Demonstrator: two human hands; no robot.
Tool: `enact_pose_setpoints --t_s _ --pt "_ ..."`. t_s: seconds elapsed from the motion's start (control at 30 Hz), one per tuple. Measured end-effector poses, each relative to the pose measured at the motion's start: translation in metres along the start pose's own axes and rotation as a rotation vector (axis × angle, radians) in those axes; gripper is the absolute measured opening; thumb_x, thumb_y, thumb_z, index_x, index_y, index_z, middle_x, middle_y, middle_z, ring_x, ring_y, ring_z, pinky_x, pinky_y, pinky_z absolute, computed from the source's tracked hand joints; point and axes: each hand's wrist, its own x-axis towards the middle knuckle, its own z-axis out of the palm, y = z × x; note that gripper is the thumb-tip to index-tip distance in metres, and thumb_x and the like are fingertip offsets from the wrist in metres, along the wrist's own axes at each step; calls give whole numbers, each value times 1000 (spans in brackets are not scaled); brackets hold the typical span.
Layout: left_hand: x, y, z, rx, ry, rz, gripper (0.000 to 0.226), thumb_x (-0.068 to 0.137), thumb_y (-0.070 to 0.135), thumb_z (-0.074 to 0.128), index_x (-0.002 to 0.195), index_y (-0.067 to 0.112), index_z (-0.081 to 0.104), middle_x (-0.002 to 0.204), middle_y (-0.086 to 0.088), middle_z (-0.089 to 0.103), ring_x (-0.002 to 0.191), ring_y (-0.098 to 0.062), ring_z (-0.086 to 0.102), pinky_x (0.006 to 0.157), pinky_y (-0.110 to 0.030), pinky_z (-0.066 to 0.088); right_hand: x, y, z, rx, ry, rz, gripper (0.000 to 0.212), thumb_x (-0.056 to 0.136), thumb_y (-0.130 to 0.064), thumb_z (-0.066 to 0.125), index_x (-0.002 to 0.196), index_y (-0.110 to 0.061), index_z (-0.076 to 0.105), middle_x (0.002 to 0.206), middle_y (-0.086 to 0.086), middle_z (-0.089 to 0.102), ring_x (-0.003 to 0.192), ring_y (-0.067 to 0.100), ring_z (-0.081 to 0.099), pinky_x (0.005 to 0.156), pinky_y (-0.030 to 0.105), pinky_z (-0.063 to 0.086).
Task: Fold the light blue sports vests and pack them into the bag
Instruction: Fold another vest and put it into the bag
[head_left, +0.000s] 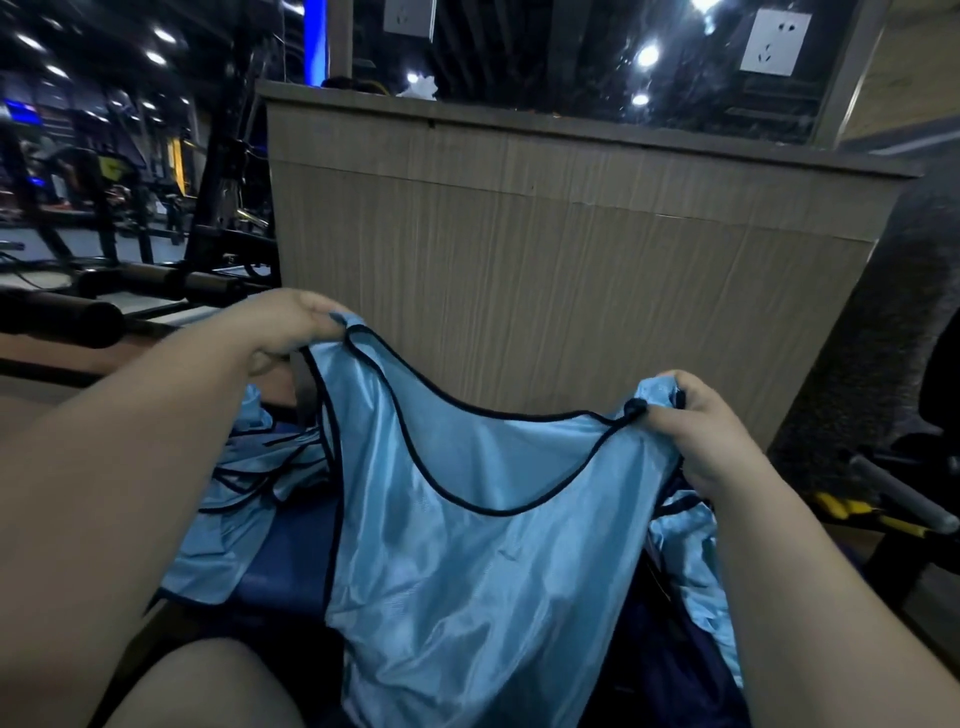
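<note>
A wood-grain counter (571, 270) stands close on the far side, leaving little room beyond. The vest (467, 545), shiny light blue with dark piping, hangs spread at centre, neckline up, long axis running down toward the near edge. More vests (244, 478) lie crumpled left and right. The left hand (291, 327) and right hand (696, 431) each pinch a shoulder strap.

A wood-grain counter (545, 249) stands ahead, gym machines (130, 208) left.

Both forearms reach forward, bare; left hand (291, 330) pinches one shoulder strap of the vest (467, 561), right hand (698, 434) pinches the other strap
</note>
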Motion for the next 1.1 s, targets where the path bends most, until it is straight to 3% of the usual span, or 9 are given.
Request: enact_pose_setpoints --t_s 0.13,0.33,0.4,0.53,0.67,0.77,0.83,1.0,1.1 --pt "1 -7 -4 -71 59 5 9 94 9 60 98 6 67 96 -17 70 75 -23 66 61 -27 54 -3 0 -2 126 -53 25 23 80 6 70 88 -14 60 77 7 67 66 21 67 61 35 56" --pt "-4 0 15 321 209 47 19 98 25 55 104 11 65 98 -6 61 90 -21 54 74 -28 38 -3 4 4 112 103 92 32 65 -18 87 88 -14 67 82 9 75 73 26 72 72 41 59" --pt "-7 5 25 425 192 51 25 100 21 50 105 2 66 97 -11 61 89 -26 55 66 -30 37 -2 3 7 55 144 96 29 69 -20 88 90 -13 69 85 10 76 75 27 73 74 42 60" --pt "-6 10 34 467 129 27 23 101 13 42 106 5 64 103 -13 63 97 -30 58 78 -32 44 0 0 14 -52 191 85 27 73 -27 86 89 -12 71 87 9 76 81 30 74 78 47 61" --pt "-3 9 33 209 130 -38 23 97 15 41 77 10 52 82 -11 53 75 -25 51 66 -35 42 1 -3 5 38 183 88 25 76 -28 83 94 -14 72 89 9 76 85 30 74 81 45 60" --pt "-11 10 21 -83 156 -61 21 92 31 51 85 12 56 83 -11 57 76 -26 54 67 -34 42 1 -6 -7 214 150 63 31 73 -21 82 99 -10 69 88 11 76 82 29 74 71 38 60" --pt "-16 15 10 -208 85 7 20 91 33 60 92 14 66 89 -8 68 79 -23 65 71 -32 51 1 -7 -18 335 47 29 39 63 -25 83 96 -10 68 81 9 75 74 25 72 63 34 60" --pt "-18 30 2 -525 85 57 20 89 31 65 73 20 69 66 1 70 58 -15 67 53 -25 55 -2 -8 -21 379 -261 67 67 25 -38 101 81 -10 78 81 13 74 72 25 73 64 36 60" --pt "-13 27 15 -424 92 -48 22 85 35 70 89 13 69 78 -5 74 70 -21 68 68 -32 57 6 0 -1 189 -102 203 67 53 -30 94 108 -2 70 96 20 74 87 33 73 80 49 59"
